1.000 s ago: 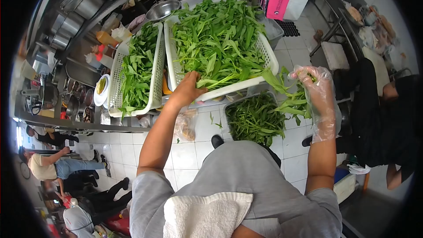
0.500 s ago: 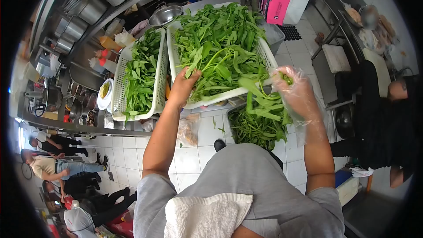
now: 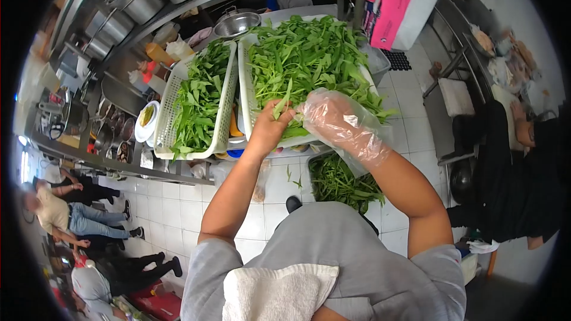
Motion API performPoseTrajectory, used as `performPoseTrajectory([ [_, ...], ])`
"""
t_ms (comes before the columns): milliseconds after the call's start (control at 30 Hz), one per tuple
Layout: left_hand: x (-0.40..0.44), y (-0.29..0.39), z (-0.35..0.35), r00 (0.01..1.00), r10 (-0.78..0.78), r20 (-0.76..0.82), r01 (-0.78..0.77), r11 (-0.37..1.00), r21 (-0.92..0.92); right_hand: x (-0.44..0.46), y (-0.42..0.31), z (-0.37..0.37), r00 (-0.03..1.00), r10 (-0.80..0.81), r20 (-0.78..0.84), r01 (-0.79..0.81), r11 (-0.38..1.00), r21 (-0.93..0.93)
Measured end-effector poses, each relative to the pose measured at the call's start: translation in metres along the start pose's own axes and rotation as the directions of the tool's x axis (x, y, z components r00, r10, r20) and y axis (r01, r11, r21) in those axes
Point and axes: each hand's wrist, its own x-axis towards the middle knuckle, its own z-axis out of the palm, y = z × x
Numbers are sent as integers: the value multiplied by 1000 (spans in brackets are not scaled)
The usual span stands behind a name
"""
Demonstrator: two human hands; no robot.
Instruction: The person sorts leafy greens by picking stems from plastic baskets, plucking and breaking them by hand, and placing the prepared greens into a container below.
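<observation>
My bare left hand [image 3: 269,128] is closed in a pinch on a leafy green sprig [image 3: 284,101] at the front of the large white basket [image 3: 244,74]. My right hand [image 3: 336,116], in a clear plastic glove, is closed with its fingertips up against the left ones. Glare on the glove partly hides its grip, but leafy greens stick out past its far side. Long-leafed greens [image 3: 309,47] heap the large basket. Beside it, a narrower white basket [image 3: 223,119] holds more greens [image 3: 202,98]. Below my right forearm, a bin of cut stems and leaves [image 3: 345,181] stands on the floor.
A metal colander [image 3: 237,24] sits behind the baskets. Sauce bottles [image 3: 157,53] and a white plate [image 3: 144,120] are at the left. A pink and white box [image 3: 395,12] stands at the back right. A person in black [image 3: 505,172] is close on my right; several people are at far left.
My right hand has swung left from beyond the basket's right corner to meet my left hand. The greens that hung from it over the bin no longer hang there. The view has shifted slightly.
</observation>
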Motion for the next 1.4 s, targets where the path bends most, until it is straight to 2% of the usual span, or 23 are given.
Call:
performPoseTrajectory([
  [33,6,-12,-2,919,392,32,-388,891,237,-2,3,6,1000,-6,4,6,998,-61],
  [200,-7,-7,5,764,620,181,-605,591,533,0,5,17,979,167,119,-160,985,-67],
  [267,-5,-5,10,814,575,84,-552,719,423,12,-5,4,963,267,-26,-239,898,370],
  [300,-5,-6,10,814,575,85,-552,719,422,28,-2,-16,956,292,38,-291,956,-20],
  [333,-7,-9,10,793,605,72,-571,695,437,41,-2,-22,620,784,-11,-762,606,226],
  [367,-9,-12,9,773,631,62,-586,673,452,50,-10,-46,469,883,-10,-749,404,526],
  [433,-2,-23,0,762,647,17,-584,676,450,32,55,-51,452,882,-131,-502,373,781],
  [467,2,-29,-5,749,662,-36,-581,681,446,31,63,-71,473,868,-152,-584,438,683],
  [500,4,-33,-10,804,591,-61,-514,744,427,34,58,-82,478,867,-144,-520,411,749],
  [533,-7,-18,-5,904,420,-79,-371,863,343,34,55,-90,484,864,-139,-451,382,807],
  [600,-4,-19,-7,970,237,-47,-203,905,375,26,64,-95,521,846,-116,-431,378,819],
  [733,19,-53,-3,919,393,-26,-377,898,229,16,71,-94,580,810,-80,-288,296,911],
  [767,8,-37,-2,959,276,60,-283,932,228,14,69,-95,574,814,-86,-287,298,910],
  [833,-4,-14,0,985,32,168,-78,958,276,12,66,-100,535,844,46,-229,92,969],
  [933,9,-28,1,962,125,242,-210,906,368,14,59,-110,519,847,119,-278,36,960],
  [1067,-5,-16,10,925,273,265,-367,823,433,16,55,-120,520,851,76,-243,62,968],
  [1133,-4,-16,6,928,295,230,-367,837,405,12,63,-133,457,867,-197,-217,324,921],
  [1167,-3,-19,4,928,297,224,-366,837,408,17,47,-152,317,913,-257,-284,349,893],
  [1200,0,-23,0,908,354,223,-415,830,373,19,51,-159,235,935,-266,-44,284,958],
  [1267,-3,-22,-4,886,411,216,-462,819,339,9,73,-178,239,861,-448,223,400,889],
  [1333,-13,-11,-5,976,199,87,-216,928,304,-6,74,-193,324,553,-768,29,805,592],
  [1367,-15,-8,-5,976,200,90,-218,927,304,-5,60,-199,322,552,-769,28,807,590],
  [1400,-18,-6,-3,983,178,51,-185,946,265,-3,45,-203,441,547,-711,-155,827,541],
])
